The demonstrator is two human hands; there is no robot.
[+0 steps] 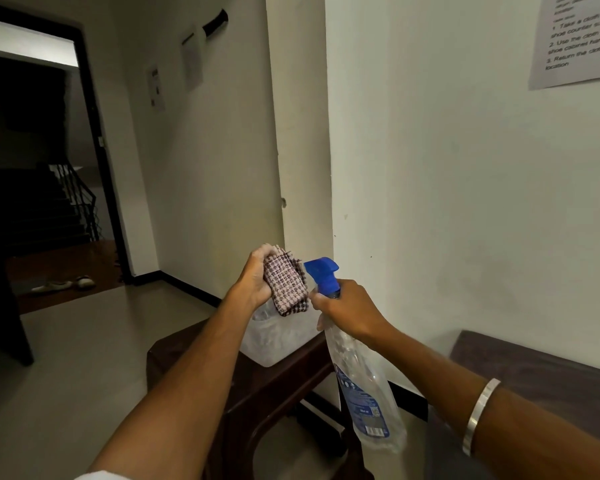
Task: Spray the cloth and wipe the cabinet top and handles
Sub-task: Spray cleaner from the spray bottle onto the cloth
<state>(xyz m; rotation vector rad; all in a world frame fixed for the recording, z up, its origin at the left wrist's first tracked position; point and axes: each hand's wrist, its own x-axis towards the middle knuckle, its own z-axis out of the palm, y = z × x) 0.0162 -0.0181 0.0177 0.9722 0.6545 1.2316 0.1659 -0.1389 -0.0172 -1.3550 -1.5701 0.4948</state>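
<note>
The left hand (257, 282) is clamped on the folded checked cloth (286, 284), holding it upright with its broad face turned toward the nozzle so the mist lands on fabric rather than the wall. The right hand (347, 308) is wrapped around the neck of the spray bottle (361, 386), its blue trigger head (323, 273) just beside the cloth, almost touching. Both are held in the air over the dark stool (257, 382) and a clear plastic tub (274, 344) at its far edge. The cabinet top (534, 365) lies at lower right, seemingly not yet wiped.
</note>
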